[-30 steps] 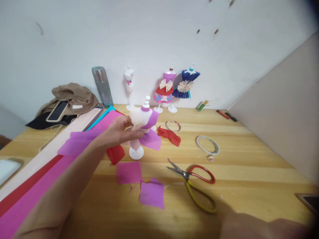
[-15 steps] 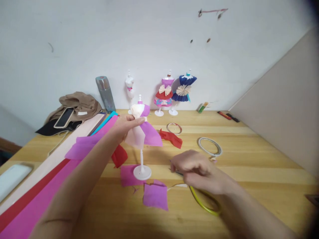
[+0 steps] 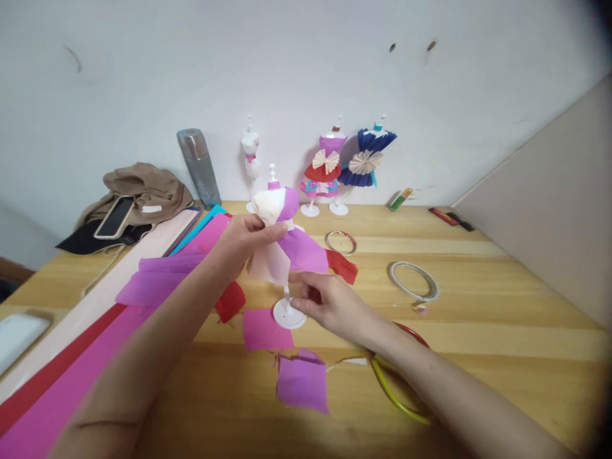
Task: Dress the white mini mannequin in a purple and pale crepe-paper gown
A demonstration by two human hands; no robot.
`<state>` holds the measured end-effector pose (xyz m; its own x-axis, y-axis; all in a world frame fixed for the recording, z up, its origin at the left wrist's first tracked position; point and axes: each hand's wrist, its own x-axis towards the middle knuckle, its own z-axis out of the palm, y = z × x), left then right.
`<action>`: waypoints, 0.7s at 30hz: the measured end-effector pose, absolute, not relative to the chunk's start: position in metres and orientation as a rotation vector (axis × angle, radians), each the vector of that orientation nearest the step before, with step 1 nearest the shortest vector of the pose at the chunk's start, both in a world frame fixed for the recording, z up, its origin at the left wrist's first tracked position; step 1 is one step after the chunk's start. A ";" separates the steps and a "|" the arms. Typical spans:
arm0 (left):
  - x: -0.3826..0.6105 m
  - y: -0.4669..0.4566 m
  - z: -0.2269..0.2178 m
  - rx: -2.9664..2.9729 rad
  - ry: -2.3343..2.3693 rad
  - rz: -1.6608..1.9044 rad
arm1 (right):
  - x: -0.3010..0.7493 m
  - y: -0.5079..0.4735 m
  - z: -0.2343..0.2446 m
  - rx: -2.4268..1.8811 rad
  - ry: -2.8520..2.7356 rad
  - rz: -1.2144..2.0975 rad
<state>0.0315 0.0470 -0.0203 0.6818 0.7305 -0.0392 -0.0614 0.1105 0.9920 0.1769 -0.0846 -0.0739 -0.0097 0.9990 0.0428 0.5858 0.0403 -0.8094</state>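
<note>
My left hand [image 3: 245, 241] is closed round the waist of a small white doll mannequin [image 3: 276, 210] dressed in cream and purple paper, held upright just above the wooden table [image 3: 478, 306]. The fingers of my right hand [image 3: 324, 301] pinch the thin stand post just above its round white base [image 3: 288, 315]. Purple paper squares [image 3: 302, 382] lie in front of the base. The scissors [image 3: 399, 395], with red and yellow-green handles, lie under my right forearm, mostly hidden.
Against the wall stand a bare mannequin [image 3: 250, 159], two dressed ones [image 3: 327, 167], and a grey flask [image 3: 197, 167]. Red paper scraps [image 3: 230, 299], two tape rings [image 3: 414, 280], coloured paper sheets [image 3: 71, 357] and a phone on a brown cloth [image 3: 115, 215] lie around.
My right hand has left the scissors and moved left to the mannequin's stand post. The left hand has kept hold of the mannequin, now upright.
</note>
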 end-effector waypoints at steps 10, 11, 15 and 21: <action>0.026 0.045 -0.011 1.741 0.569 0.711 | 0.176 -0.054 -0.085 -1.551 -1.776 0.737; 0.025 0.048 -0.012 1.762 0.555 0.737 | 0.178 -0.053 -0.086 -1.574 -1.763 0.725; 0.025 0.058 -0.019 1.712 0.699 0.860 | 0.190 -0.046 -0.088 -1.658 -1.672 0.685; 0.026 0.058 -0.021 2.161 0.914 0.896 | 0.198 -0.033 -0.095 -1.683 -1.591 0.515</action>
